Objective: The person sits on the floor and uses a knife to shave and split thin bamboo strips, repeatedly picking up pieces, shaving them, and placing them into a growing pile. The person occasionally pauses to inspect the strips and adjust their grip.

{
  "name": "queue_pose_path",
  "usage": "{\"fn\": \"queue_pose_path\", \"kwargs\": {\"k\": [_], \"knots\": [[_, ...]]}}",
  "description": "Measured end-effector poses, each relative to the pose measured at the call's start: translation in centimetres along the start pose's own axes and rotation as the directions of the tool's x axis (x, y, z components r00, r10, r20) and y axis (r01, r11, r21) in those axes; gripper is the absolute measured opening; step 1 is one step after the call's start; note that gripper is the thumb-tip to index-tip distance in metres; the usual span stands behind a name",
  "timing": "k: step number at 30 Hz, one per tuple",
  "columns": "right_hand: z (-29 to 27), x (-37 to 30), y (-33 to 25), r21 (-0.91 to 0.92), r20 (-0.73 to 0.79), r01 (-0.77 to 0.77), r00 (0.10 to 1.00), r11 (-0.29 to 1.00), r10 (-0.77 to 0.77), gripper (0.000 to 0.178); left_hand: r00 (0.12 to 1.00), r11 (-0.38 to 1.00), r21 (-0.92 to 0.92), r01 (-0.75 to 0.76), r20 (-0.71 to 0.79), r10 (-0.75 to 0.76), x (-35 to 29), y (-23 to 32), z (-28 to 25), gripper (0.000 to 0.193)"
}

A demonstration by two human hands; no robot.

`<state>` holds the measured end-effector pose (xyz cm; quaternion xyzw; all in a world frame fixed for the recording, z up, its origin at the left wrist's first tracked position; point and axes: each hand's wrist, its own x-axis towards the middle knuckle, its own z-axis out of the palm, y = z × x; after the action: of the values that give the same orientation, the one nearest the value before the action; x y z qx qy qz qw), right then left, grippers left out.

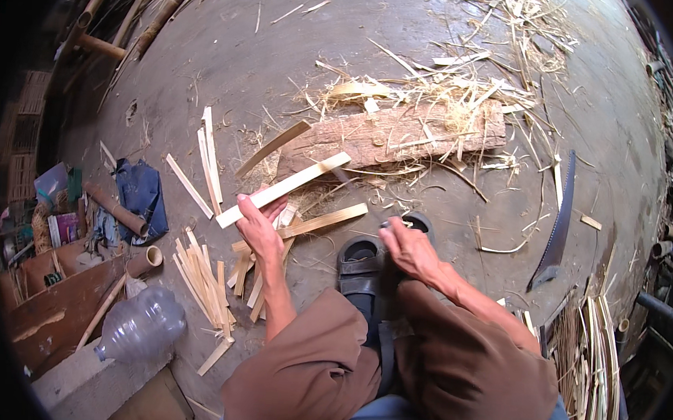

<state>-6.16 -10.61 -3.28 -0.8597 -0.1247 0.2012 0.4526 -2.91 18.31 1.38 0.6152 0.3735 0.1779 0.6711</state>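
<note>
A pale, flat bamboo slat point(284, 190), straight-edged and long, is gripped at its near end by the closed left hand point(258, 227) and slants up toward the bark-covered log point(401, 136). The right hand point(409, 248) is closed on a small tool beside the black sandals point(364, 261); the tool cannot be made out. Cut strips point(203, 279) are piled left of the log's near side; a saw blade point(558, 225) lies right of it. Bare grey earthen floor point(230, 52) is left open beyond the log.

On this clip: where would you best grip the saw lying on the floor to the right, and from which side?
Grip the saw at its near end, probably the handle, where the blade widens into a dark angled piece. Come from the person's right side; the long blade points away, and that end lies nearest the right hand.
</note>
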Motion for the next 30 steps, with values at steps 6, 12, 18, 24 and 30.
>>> {"fn": "queue_pose_path", "kwargs": {"k": [6, 12, 18, 24, 30], "knots": [[1.7, 2.1, -0.3, 0.029, -0.085, -0.05, 0.995, 0.998, 0.053, 0.032, 0.99, 0.984, 0.114, -0.134, 0.049, 0.129, -3.9, 1.4, 3.0, 0.054], [-1.4, 2.1, -4.6, 0.003, 0.202, 0.107, 0.974, 0.994, -0.105, 0.032, 0.979, 0.967, 0.17, -0.189, -0.044, 0.199, -4.2, 0.7, 3.6, 0.049], [-1.5, 2.8, -1.6, -0.129, 0.1, 0.034, 0.995, 0.991, -0.022, 0.032, 0.963, 0.945, 0.184, -0.27, 0.051, 0.265, -3.8, 0.0, 3.3, 0.044], [-1.3, 2.0, 1.2, -0.05, 0.064, -0.171, 0.983, 0.984, 0.174, 0.032, 0.976, 0.97, 0.123, -0.21, 0.079, 0.201, -4.2, 0.8, 4.1, 0.044], [-3.7, 2.1, 1.5, -0.124, 0.06, -0.215, 0.973, 0.969, 0.223, 0.033, 0.975, 0.972, 0.106, -0.208, 0.096, 0.198, -4.2, 0.9, 4.9, 0.044]]}}
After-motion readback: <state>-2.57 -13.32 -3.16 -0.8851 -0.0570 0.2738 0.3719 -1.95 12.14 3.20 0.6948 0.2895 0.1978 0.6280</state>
